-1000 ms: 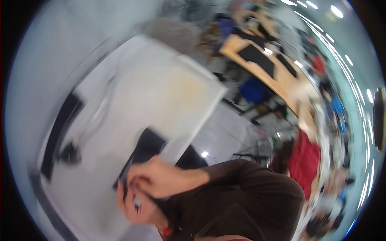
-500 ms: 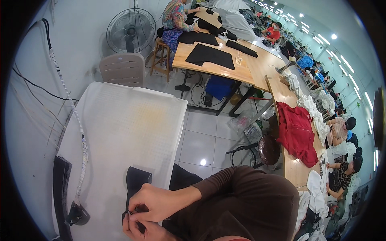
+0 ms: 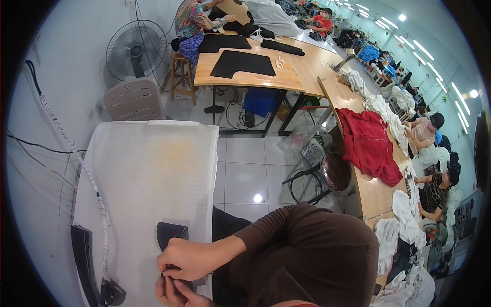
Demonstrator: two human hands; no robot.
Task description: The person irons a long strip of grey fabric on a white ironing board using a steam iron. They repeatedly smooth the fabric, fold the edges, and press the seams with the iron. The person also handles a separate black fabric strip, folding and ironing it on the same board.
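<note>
A dark navy fabric piece [image 3: 171, 233] lies on the white-covered table [image 3: 148, 184], partly hidden under my hands. My right hand [image 3: 197, 258] comes in from the right in a brown sleeve, thumb and fingers pinched together at the fabric's lower part. Just below it, at the bottom edge, my left hand [image 3: 179, 294] has its fingertips pressed together against the same spot. What exactly lies between the fingertips is too small to make out, but both hands seem to grip the fabric's edge.
A stack of dark fabric strips [image 3: 83, 261] lies at the table's left edge. Beside it, a wrapped cord [image 3: 97, 189] runs down to a black device [image 3: 112, 291]. Beyond stand a chair [image 3: 134, 100], a fan [image 3: 135, 51] and a wooden table [image 3: 302, 77]; a red garment [image 3: 368, 143] lies at right.
The whole view has shifted and turned slightly. Both hands stay together at the fabric, the fingers a little rearranged; the fabric still lies above them.
</note>
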